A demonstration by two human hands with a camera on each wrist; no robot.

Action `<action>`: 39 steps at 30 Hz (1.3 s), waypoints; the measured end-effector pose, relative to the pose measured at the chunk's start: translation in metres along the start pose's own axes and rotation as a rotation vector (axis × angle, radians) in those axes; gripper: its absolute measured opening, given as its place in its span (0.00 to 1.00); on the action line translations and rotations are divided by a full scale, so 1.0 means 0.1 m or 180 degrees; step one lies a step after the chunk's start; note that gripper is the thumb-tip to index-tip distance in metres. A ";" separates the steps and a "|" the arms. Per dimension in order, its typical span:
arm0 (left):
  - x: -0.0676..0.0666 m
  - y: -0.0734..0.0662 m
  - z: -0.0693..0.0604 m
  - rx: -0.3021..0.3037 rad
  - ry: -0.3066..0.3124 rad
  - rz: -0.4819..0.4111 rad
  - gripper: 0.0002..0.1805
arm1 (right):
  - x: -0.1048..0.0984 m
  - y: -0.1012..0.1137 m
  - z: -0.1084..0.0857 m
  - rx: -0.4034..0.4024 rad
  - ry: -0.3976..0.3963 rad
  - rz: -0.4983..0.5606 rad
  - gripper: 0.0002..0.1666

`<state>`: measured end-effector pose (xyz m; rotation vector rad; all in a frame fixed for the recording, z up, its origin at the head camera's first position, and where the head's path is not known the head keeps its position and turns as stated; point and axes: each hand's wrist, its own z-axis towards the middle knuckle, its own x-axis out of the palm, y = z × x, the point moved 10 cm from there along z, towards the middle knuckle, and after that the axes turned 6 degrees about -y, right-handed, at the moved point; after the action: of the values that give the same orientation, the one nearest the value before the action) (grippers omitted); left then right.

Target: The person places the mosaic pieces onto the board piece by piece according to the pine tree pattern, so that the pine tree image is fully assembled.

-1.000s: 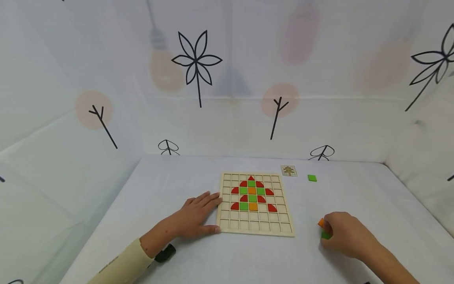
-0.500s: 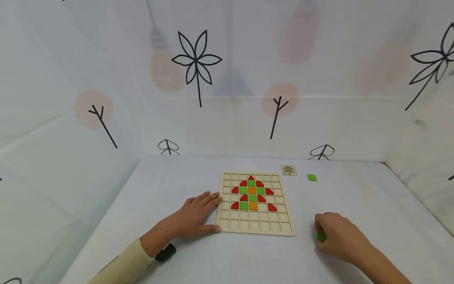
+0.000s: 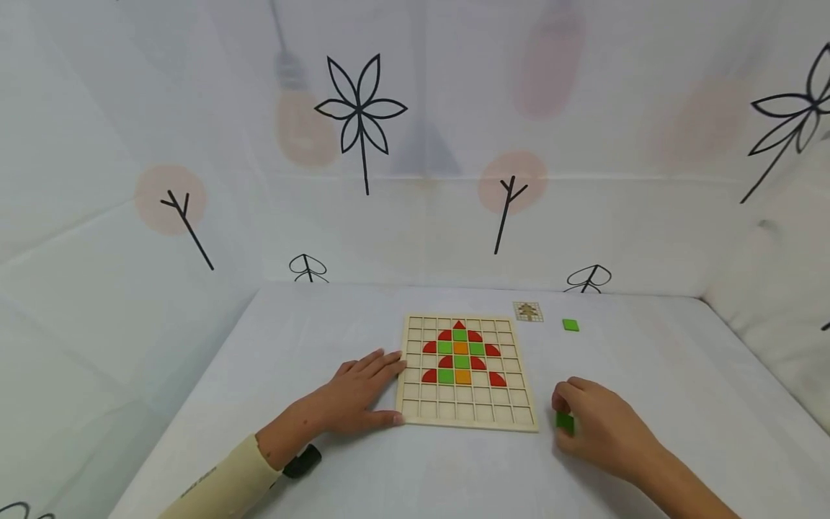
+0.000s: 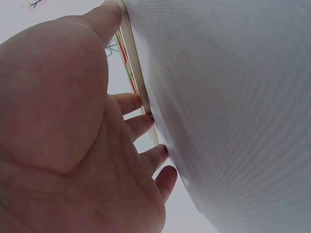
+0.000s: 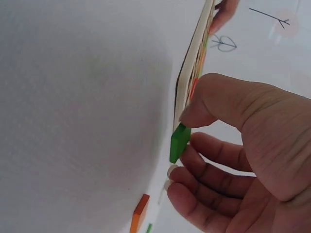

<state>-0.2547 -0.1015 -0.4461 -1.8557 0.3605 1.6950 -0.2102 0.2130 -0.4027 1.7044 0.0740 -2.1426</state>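
Observation:
A wooden grid board (image 3: 424,411) lies in the middle of the table, bearing red, green and orange tiles in a tree-like pattern. My left hand (image 3: 359,396) rests at its left side, fingers spread and fairly straight; fingertips and thumb touch the edge, as the left wrist view also shows. To the right of the board, my right hand (image 3: 606,429) pinches a green square tile (image 5: 180,143) between thumb and fingers, just above the table. An orange tile (image 5: 140,213) shows on the table near that hand in the right wrist view; the head view hides it.
Behind the board's right corner lies a small card (image 3: 528,311) with a brown tree on a grid. Another green square tile (image 3: 570,325) sits right of it. White cloth with drawn plants (image 3: 424,238) walls the table at the back and sides.
My right hand has moved left toward the board with the green tile. The orange tile seen beside its fingers a second ago is out of sight in the head view. My left hand stays put.

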 end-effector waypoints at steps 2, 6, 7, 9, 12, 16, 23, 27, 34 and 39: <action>-0.01 0.00 0.00 -0.0003 -0.0003 -0.0002 0.50 | -0.01 0.03 0.03 -0.0008 -0.0033 0.0037 0.16; -0.01 0.00 0.00 -0.0007 -0.0013 -0.0002 0.50 | -0.02 0.08 0.09 0.0010 -0.0046 0.0121 0.16; -0.01 -0.01 0.00 -0.0007 -0.0012 0.0007 0.50 | -0.02 0.09 0.11 0.0014 -0.0046 0.0140 0.16; -0.02 -0.01 0.00 -0.0011 -0.0010 0.0011 0.50 | -0.02 0.12 0.14 0.0022 -0.0044 0.0165 0.15; -0.02 -0.01 0.00 -0.0015 -0.0003 0.0003 0.50 | 0.00 0.18 0.21 0.0024 -0.0014 0.0224 0.15; -0.02 -0.02 0.00 -0.0019 -0.0001 -0.0005 0.50 | 0.01 0.26 0.31 -0.0036 -0.0029 0.0362 0.17; -0.03 -0.02 0.00 -0.0005 -0.0008 -0.0001 0.50 | 0.06 0.43 0.47 -0.0233 -0.0046 0.0514 0.18; -0.03 -0.02 0.00 -0.0017 0.0002 -0.0028 0.50 | 0.12 0.49 0.58 -0.0244 0.0010 0.0575 0.18; -0.03 -0.02 0.00 -0.0034 0.0008 -0.0043 0.50 | 0.25 0.57 0.72 -0.0315 0.0093 0.0620 0.15; -0.04 -0.02 -0.01 -0.0014 0.0000 -0.0032 0.50 | 0.28 0.65 0.79 -0.0500 -0.0010 0.0486 0.16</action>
<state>-0.2534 -0.1007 -0.4419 -1.8577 0.3473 1.6903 -0.2664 0.1234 -0.3961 1.5654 0.1049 -1.9738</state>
